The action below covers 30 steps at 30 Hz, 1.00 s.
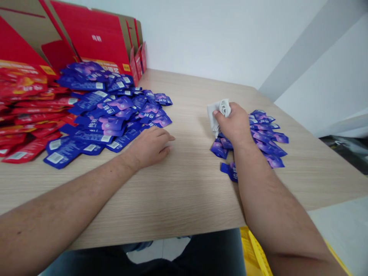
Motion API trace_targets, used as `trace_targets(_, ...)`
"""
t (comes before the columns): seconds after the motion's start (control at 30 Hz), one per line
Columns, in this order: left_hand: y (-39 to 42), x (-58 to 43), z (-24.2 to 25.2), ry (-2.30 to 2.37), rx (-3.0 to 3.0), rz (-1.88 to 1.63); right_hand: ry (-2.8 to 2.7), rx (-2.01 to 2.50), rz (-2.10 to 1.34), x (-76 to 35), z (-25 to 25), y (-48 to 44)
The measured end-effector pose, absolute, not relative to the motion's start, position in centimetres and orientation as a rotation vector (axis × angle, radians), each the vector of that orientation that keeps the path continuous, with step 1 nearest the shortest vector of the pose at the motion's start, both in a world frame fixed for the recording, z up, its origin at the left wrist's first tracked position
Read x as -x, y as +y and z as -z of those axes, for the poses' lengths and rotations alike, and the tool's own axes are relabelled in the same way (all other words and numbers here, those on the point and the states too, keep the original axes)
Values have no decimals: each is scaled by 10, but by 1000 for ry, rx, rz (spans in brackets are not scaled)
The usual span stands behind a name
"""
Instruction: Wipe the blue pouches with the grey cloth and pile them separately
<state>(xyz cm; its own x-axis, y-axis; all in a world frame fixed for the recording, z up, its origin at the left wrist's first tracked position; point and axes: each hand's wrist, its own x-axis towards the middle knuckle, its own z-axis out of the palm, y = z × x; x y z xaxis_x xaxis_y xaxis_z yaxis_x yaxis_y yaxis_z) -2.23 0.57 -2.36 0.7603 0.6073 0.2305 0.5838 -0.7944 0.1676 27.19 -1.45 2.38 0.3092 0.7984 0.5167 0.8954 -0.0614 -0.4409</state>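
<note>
My right hand (234, 122) is closed round a folded white cloth (213, 117), lifted a little over the right-hand pile. Beneath and beside it lie several blue-purple pouches (266, 138), partly hidden by my wrist and forearm. My left hand (152, 147) rests on the table with its fingers loosely bent and nothing in them. It is nearest the front right edge of a large heap of the same blue pouches (107, 119), which overlap one another at the left.
Red pouches (31, 115) are stacked at the far left. Behind the heaps stand red cardboard boxes (92, 34) against the white wall. All of this is on a wood-grain table (184, 191). Below its front edge, a yellow plastic basket (253, 249) is at the right.
</note>
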Motion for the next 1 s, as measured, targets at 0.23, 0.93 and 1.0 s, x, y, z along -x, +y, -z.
trace_targets(0.23,-15,-45,15,1059,-2650,-364,-1472,1836,266,-282,-19,-9)
trace_targets(0.93,-15,-100,-2,1505,-2563,123,-1422,1766,323,-289,-13,-4)
trace_targets(1.0,-11,-78,-5,1486,-2510,127,-1431,1751,327,-287,-12,-4)
